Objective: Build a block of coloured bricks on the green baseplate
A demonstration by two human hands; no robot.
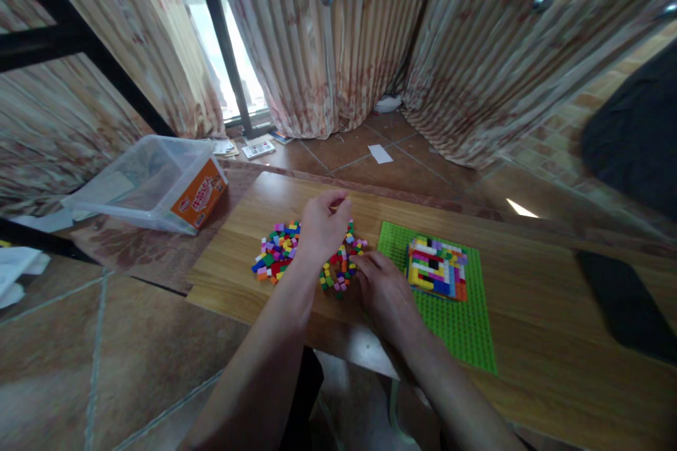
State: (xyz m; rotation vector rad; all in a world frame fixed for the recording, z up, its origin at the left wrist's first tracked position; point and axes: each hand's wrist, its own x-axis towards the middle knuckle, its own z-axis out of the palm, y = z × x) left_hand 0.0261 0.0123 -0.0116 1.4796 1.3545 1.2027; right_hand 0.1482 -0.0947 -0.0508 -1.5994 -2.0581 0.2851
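Observation:
A loose pile of small multicoloured building bricks (275,250) lies on the wooden table. Over its middle hovers my left hand (324,224), fingers curled with thumb and forefinger close together; whatever they hold is too small to make out. My right hand (385,287) rests low at the pile's right edge, its bent fingers close together against the loose bricks. Any brick in that grip is hidden. Just right of it is a green baseplate (449,331) bearing a low, blocky build of coloured bricks (436,269). My left forearm and hand cover part of the pile.
A clear plastic bin (137,187) with an orange label stands left of the table (233,254). On the table's right lies a dark flat object (627,306). Curtains (317,49) hang behind, and papers (379,153) lie on the tiled floor. A dark shape fills the right edge.

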